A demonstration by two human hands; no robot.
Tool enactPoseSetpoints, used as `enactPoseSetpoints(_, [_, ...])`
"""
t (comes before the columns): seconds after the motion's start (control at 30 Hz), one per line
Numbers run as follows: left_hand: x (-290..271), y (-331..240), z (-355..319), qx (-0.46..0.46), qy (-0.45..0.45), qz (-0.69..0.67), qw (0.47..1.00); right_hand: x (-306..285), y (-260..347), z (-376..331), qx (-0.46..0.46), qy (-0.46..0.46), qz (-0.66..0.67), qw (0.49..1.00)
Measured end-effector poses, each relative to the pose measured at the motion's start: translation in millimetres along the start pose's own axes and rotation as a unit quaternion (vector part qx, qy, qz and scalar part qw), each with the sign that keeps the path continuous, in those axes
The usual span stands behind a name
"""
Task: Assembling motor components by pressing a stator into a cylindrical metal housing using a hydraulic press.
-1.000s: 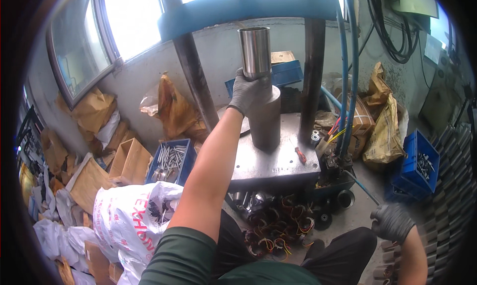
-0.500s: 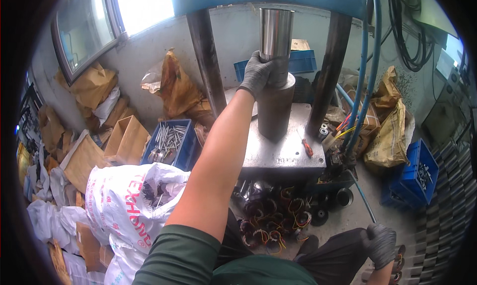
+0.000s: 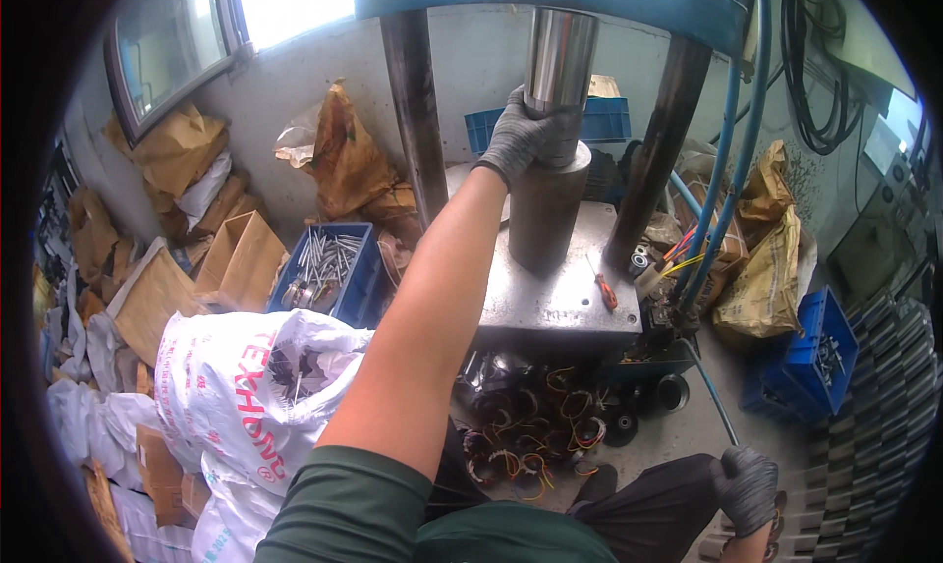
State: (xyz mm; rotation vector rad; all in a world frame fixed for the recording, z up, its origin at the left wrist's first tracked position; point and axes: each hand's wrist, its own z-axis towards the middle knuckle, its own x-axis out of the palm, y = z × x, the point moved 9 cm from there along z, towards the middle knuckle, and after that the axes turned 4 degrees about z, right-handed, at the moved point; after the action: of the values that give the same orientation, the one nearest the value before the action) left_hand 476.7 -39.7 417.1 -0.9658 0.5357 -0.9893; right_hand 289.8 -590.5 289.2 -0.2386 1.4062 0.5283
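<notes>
My left hand (image 3: 518,139), in a grey knit glove, reaches forward into a press with its fingers closed around a dark metal cylinder (image 3: 563,142). That cylinder stands on top of a thicker upright metal sleeve (image 3: 543,219). Directly above it comes the shiny round ram (image 3: 561,57) of the press; whether the two touch is hard to see behind my fingers. Low on the right, my gloved right hand (image 3: 747,489) is wrapped round the end of a long thin lever (image 3: 711,396). The sleeve rests on the steel press bed (image 3: 580,303).
An orange-handled screwdriver (image 3: 606,292) lies on the bed between the dark press columns (image 3: 416,121). Wound coils with coloured wires (image 3: 530,435) crowd the floor below. Left are a blue bin of metal rods (image 3: 365,293) and a white woven sack (image 3: 211,386); right, another blue bin (image 3: 810,366).
The whole view has shifted and tilted slightly. Both hands keep their grips, the left on the cylinder and the right on the lever, with little visible movement.
</notes>
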Motion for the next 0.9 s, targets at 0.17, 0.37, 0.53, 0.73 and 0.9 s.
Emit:
enactPoseSetpoints(0.17, [11.0, -7.4, -5.2, 0.018, 0.011, -0.028, 0.999, -0.2, -0.6, -0.4, 0.002, -0.007, 0.007, 1.000])
enactPoseSetpoints(0.37, [3.9, 16.6, 7.6, -0.035, -0.024, -0.224, 0.974, 0.9, -2.4, 0.1, 0.005, -0.008, 0.013, 1.000])
enactPoseSetpoints(0.53, [7.7, 17.3, 8.6, -0.063, -0.018, -0.286, 0.956, -4.5, 1.9, 5.7, -0.006, -0.008, 0.043, 0.999])
enactPoseSetpoints(0.73, [-1.5, 10.3, 8.7, -0.006, -0.007, -0.201, 0.979, -70.8, 46.2, 63.5, -0.211, -0.078, 0.015, 0.974])
enactPoseSetpoints(0.9, [12.4, -2.7, -5.5, -0.028, -0.003, -0.187, 0.982, -138.8, 54.7, 141.3, -0.298, -0.335, -0.066, 0.892])
